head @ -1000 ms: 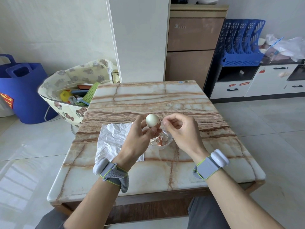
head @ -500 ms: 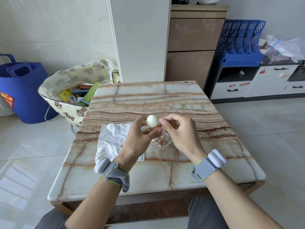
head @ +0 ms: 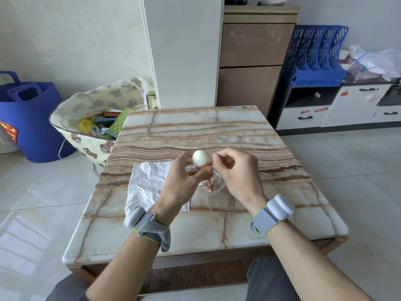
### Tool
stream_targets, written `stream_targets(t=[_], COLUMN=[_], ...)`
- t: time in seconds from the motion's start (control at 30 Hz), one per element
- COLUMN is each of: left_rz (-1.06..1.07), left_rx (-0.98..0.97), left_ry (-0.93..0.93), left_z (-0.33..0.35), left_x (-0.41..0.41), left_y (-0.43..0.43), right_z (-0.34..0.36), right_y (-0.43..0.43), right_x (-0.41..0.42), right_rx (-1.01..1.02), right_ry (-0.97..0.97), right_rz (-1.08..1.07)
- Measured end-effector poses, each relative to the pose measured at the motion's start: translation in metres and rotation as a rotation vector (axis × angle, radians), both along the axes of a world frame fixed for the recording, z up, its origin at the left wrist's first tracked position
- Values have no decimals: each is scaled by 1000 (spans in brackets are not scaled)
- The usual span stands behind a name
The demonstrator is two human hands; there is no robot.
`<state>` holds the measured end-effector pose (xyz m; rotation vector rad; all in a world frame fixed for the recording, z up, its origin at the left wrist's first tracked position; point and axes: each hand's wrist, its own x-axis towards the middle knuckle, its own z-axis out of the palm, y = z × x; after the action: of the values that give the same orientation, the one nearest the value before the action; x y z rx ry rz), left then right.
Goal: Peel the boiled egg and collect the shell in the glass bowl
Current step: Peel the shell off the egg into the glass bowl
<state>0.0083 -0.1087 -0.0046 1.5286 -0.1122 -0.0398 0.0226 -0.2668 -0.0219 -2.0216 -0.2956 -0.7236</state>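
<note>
Bear-print bag [head: 91, 148] reads "Teddy"; cabinet sticker [head: 320, 110] "Supreme"; left hand [head: 182, 181] fingers [head: 206, 171] curl round half-peeled boiled egg [head: 200, 158] above glass bowl [head: 219, 189]; right hand [head: 238, 172] fingers pinch its shell edge

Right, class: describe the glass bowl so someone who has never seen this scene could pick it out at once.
Find the marble table. Near its middle, just right of the crumpled white sheet, sits the small glass bowl. It alone is transparent and holds brown shell pieces.

Pale tiled floor [head: 347, 159], brown cabinet [head: 249, 68] (blue rack [head: 314, 61] beside).
</note>
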Motion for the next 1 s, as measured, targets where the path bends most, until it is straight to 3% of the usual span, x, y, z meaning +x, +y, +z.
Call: stream_targets(t=[1.0], left_rz=[-2], left_rx=[58], left_ry=[-10], left_z=[0], left_x=[0], left_y=[3], right_z=[-4], right_y=[-8], right_x=[-3], right_rx=[78], right_ry=[132], right_rz=[57])
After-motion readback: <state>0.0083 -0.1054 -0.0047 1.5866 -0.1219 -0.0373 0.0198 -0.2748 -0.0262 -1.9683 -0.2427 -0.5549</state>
